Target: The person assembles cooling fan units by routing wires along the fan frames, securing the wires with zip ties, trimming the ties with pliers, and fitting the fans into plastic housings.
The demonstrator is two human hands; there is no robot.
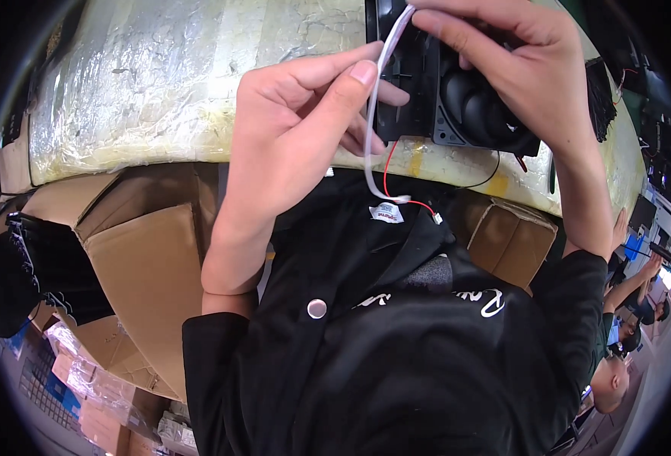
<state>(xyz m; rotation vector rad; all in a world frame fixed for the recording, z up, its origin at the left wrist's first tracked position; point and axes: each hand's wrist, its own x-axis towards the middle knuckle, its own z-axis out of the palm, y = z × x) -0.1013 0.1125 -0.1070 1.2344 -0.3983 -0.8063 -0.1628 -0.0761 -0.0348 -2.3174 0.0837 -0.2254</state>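
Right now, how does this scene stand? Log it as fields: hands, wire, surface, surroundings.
Left hand: at the white cable, grip unclear
Right hand: pinching the white cable higher up
Red wire: hanging below the hands, white connector at its end
Surface: film-wrapped worktop
Nearby: black unit with round part, cardboard box

- White script lettering [492, 305] is running across the black clothing [427, 372], partly hidden by folds.
- A white label [386, 213] on black cloth is bearing small dark print.
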